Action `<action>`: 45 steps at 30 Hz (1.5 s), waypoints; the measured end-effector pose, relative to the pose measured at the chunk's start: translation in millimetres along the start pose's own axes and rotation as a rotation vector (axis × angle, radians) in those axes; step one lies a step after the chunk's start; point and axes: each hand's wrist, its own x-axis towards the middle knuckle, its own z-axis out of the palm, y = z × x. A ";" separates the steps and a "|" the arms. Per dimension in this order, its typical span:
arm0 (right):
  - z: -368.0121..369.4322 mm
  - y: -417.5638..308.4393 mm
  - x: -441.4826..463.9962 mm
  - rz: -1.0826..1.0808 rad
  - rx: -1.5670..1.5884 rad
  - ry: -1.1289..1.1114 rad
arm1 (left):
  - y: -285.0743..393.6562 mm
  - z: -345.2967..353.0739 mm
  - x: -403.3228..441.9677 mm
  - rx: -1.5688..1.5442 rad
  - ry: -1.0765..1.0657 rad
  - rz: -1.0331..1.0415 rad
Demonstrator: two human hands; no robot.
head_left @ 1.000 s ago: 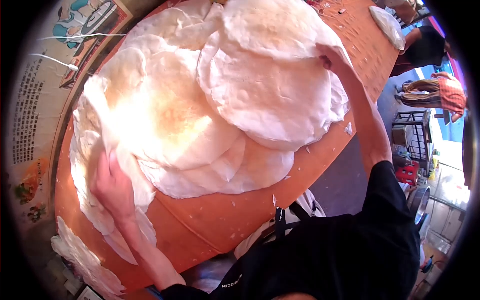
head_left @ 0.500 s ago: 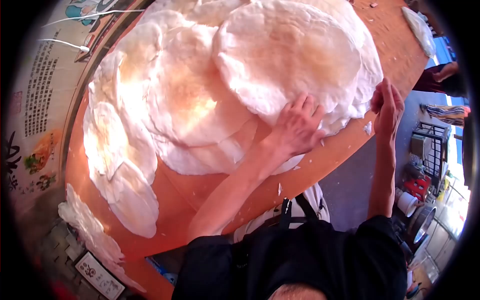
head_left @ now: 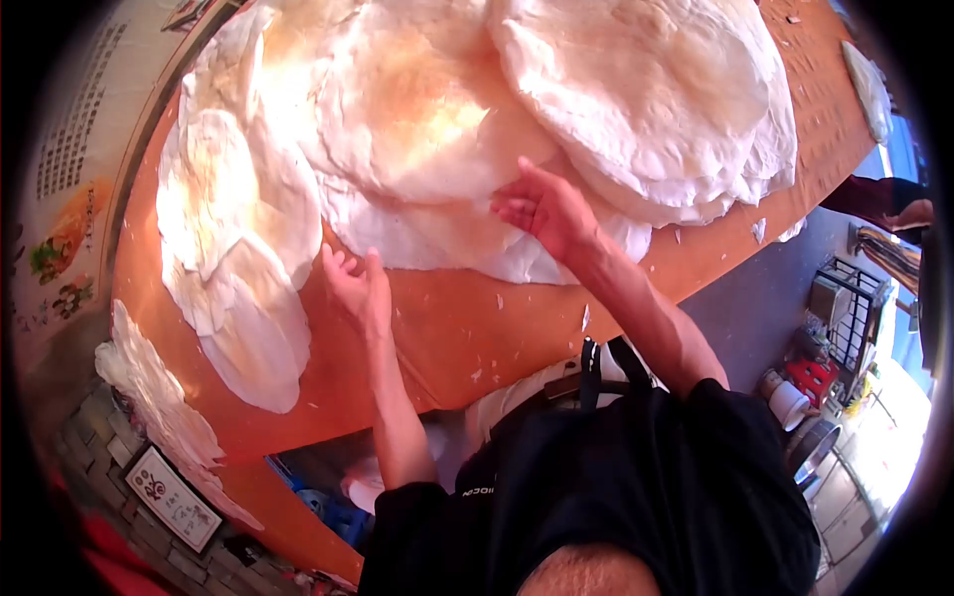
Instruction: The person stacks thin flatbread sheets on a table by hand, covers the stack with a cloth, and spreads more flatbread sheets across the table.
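My half-curled right fingers [head_left: 538, 176] are hovering over the middle bread [head_left: 427, 129]; the stack [head_left: 636, 94] is lying at their two o'clock, farther from my loosely spread left fingers [head_left: 376, 273].

We have our left hand [head_left: 358, 286] over the bench [head_left: 447, 328] toward its near edge, our right hand [head_left: 549, 211] above the rim of the piled flatbreads [head_left: 417, 129].
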 end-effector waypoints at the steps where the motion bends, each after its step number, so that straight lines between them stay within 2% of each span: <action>1: -1.8 -3.2 9.0 0.044 0.016 0.004 | -1.8 -1.3 1.2 -0.001 0.001 -0.033; 2: 3.6 -10.1 9.3 0.077 0.032 0.006 | -0.8 2.1 5.8 -0.010 0.000 -0.057; 3: 13.2 -11.0 2.6 0.006 -0.031 0.075 | 0.3 7.4 11.5 -0.020 -0.002 -0.080; 6: 23.7 -7.2 2.0 -0.119 -0.162 0.055 | -1.3 9.1 27.5 -0.223 -0.081 -0.156; 8: 23.5 -3.9 -14.8 -0.133 -0.117 0.063 | -1.0 5.8 37.3 -0.417 -0.113 -0.317; 10: 14.0 2.0 -37.2 -0.128 -0.175 0.118 | -7.2 -0.6 46.9 -0.415 -0.203 -0.431; 12: -13.5 21.1 -36.8 -0.119 -0.306 0.222 | -2.5 1.5 42.7 -0.615 -0.182 -0.332; 13: -26.0 28.8 -33.0 -0.143 -0.397 0.211 | -22.4 0.5 47.6 -0.722 -0.214 -0.204; 14: -34.7 34.0 -32.7 -0.166 -0.487 0.203 | 8.3 -9.1 39.0 -0.564 -0.260 -0.233; 16: -38.5 38.8 -40.3 -0.322 -0.509 0.155 | 2.8 -11.0 40.4 -0.261 -0.283 -0.035; 17: -36.8 40.4 -42.1 -0.410 -0.521 0.132 | -18.2 -7.7 45.7 -0.324 -0.216 -0.014; 18: -36.8 46.5 -40.9 -0.368 -0.447 0.172 | -37.9 -3.9 51.7 -0.392 -0.157 0.007; 20: -43.1 51.4 -36.1 -0.309 -0.306 0.274 | -25.1 -8.9 49.5 -0.475 -0.238 -0.206; 22: -35.8 35.0 -39.3 -0.135 -0.210 0.215 | -53.2 -6.4 70.0 -0.916 -0.334 -0.434; 24: -29.0 32.4 -27.5 -0.097 -0.130 0.197 | -30.0 -19.1 58.5 -0.996 -0.304 -0.582; 26: -17.5 27.9 -29.8 -0.097 -0.032 0.182 | -1.6 -26.3 51.1 -1.144 -0.481 -0.659; 27: -13.0 27.0 -30.6 -0.093 0.017 0.170 | 9.9 -23.8 47.8 -1.115 -0.526 -0.600; 28: -10.8 26.3 -27.2 -0.109 -0.003 0.144 | 15.1 -12.8 46.3 -0.992 -0.523 -0.455; 30: -9.0 26.4 -23.2 -0.135 -0.038 0.088 | -23.9 -5.7 71.0 -0.759 -0.552 -0.423; 31: -13.6 24.0 -37.5 -0.304 -0.137 -0.120 | -26.1 -11.2 74.5 -0.759 -0.508 -0.400; 32: -5.8 25.7 -48.6 -0.474 -0.116 -0.136 | -24.7 -16.6 76.7 -0.760 -0.465 -0.376; 33: -0.3 21.4 -52.6 -0.430 -0.144 -0.099 | -8.1 -33.5 71.2 -0.876 -0.477 -0.488; 34: 6.2 19.6 -58.1 -0.378 -0.166 -0.063 | 22.9 -54.4 53.9 -0.939 -0.486 -0.506; 36: 23.0 1.6 -98.7 -0.234 -0.238 -0.044 | 46.2 -90.7 31.0 -0.878 -0.391 -0.405; 37: 27.7 4.0 -108.9 -0.265 -0.210 -0.084 | 57.4 -110.3 16.7 -0.865 -0.370 -0.360; 40: 46.4 1.4 -128.8 -0.397 -0.252 -0.200 | 42.0 -146.2 -4.9 -0.698 -0.131 0.104; 44: 74.3 -66.0 -148.2 -0.574 -0.521 -0.265 | 110.8 -157.1 -20.1 -0.471 0.106 0.563; 45: 79.2 -89.2 -156.2 -0.697 -0.489 -0.307 | 129.1 -158.6 -9.5 -0.411 0.118 0.680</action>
